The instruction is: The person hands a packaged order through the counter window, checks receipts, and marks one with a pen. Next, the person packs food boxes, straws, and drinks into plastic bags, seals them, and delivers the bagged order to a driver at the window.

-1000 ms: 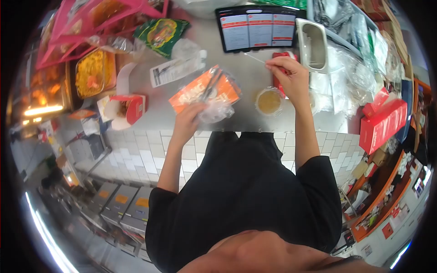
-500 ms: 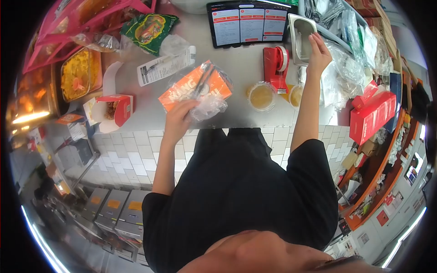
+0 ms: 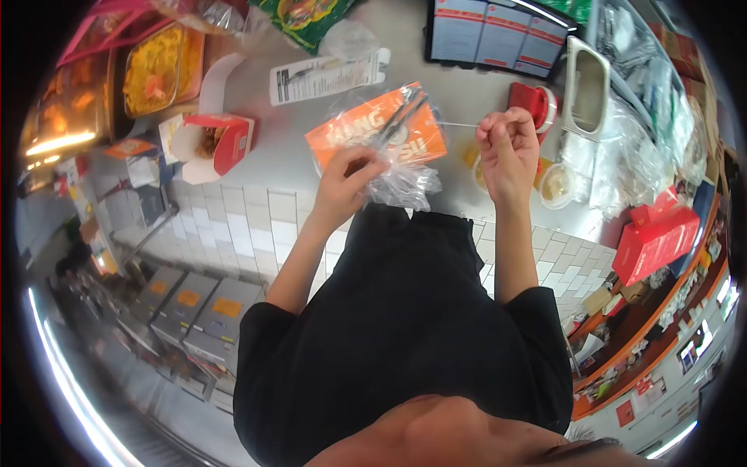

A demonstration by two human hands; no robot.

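Observation:
An orange box (image 3: 342, 136) with white lettering lies inside a clear plastic bag (image 3: 408, 187), with dark slim utensils (image 3: 403, 117) on top. My left hand (image 3: 346, 183) has its fingers curled on the gathered plastic at the box's near edge. To the right, my right hand (image 3: 510, 156) is raised with thumb and fingers pinched on a thin white strip (image 3: 459, 124), which points left toward the bag. Behind that hand sits a red tape dispenser (image 3: 527, 97), partly covered. One lidded cup (image 3: 555, 187) stands beside my wrist; another (image 3: 473, 162) is mostly hidden by the hand.
A metal tray (image 3: 587, 86) and a tablet (image 3: 498, 35) stand at the back right. A printed receipt (image 3: 323, 82) lies beyond the box. At left are an open red food box (image 3: 233, 148) and a container of yellow food (image 3: 152, 78). A red carton (image 3: 657, 241) sits far right.
My right hand has moved left and nearer, away from the metal tray, and now holds a thin white strip. My left hand stays at the bag. The whole view has shifted.

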